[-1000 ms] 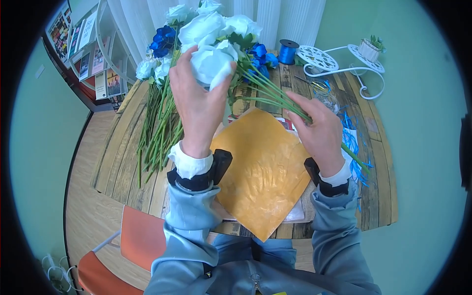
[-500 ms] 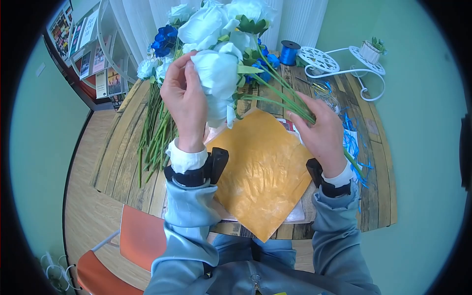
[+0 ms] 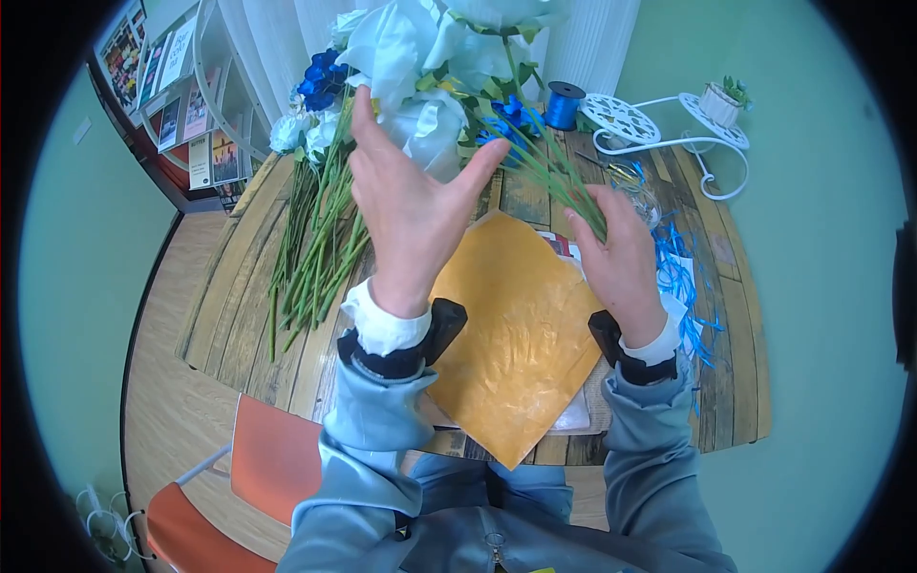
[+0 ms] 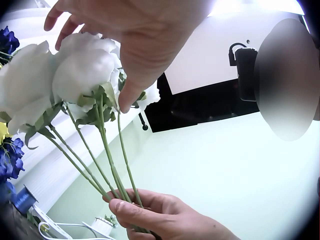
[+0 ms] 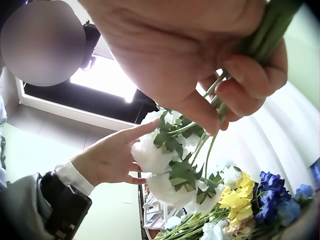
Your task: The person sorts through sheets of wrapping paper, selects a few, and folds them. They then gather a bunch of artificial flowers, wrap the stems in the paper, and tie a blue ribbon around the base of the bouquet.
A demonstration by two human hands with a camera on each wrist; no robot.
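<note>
My right hand (image 3: 621,258) grips a bunch of long green stems (image 3: 564,181), its fingers curled round them in the right wrist view. Large white roses (image 4: 82,75) top these stems, clustered over the far side of the table. Against the blooms lies my left hand (image 3: 406,210), fingers spread and thumb stretched out. In the left wrist view its thumb comes down beside the green leaves under one rose, while the fingertips lie behind the petals. From the right wrist view, the left palm faces the side of a white rose (image 5: 150,152).
Orange-gold wrapping paper (image 3: 511,334) lies in front of me. More stems (image 3: 315,248) spread at left, with blue flowers (image 3: 323,81) and yellow flowers (image 5: 237,197). Further right are a blue ribbon spool (image 3: 564,107), loose blue ribbon (image 3: 680,277) and a white stand (image 3: 621,115).
My left hand cupped a rose, then had its fingers drawn together at the petals, and now is spread and further right. The held roses have shifted upward in view. My right hand keeps its grip.
</note>
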